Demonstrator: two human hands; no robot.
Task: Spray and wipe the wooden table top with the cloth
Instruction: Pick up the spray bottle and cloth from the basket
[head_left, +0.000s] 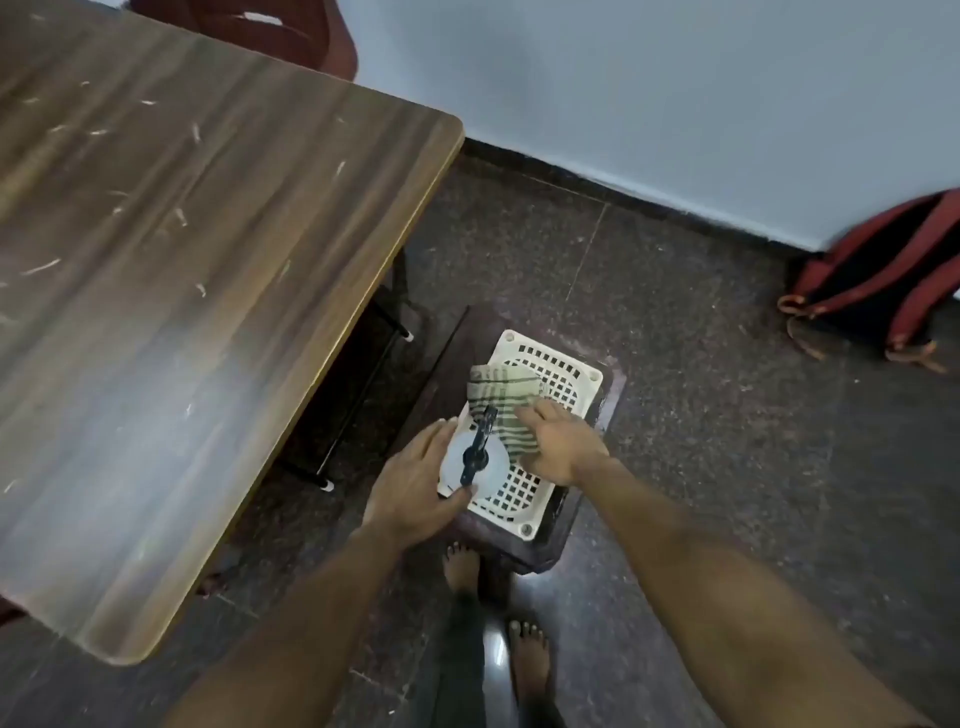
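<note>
Dark speckled floor beside the streaked wooden table: a low stool with a white slotted top held the spray bottle and the green checked cloth. The person's left hand curled round the bottle, while the right hand rested, fingers relaxed, on the cloth. A red backpack lay against the wall.

**Table, cloth, bottle: where each sits**

Table top: brown wood-grain, rounded corner, pale flecks scattered over it, glare patch twd near end. Stands L of white slotted stool, apart from it.
Cloth: green/cream check, crumpled, lying on stool seat, mid-L.
Spray bottle: white round body, black trigger head, upright on stool's near-L corner, just beside cloth.
</note>
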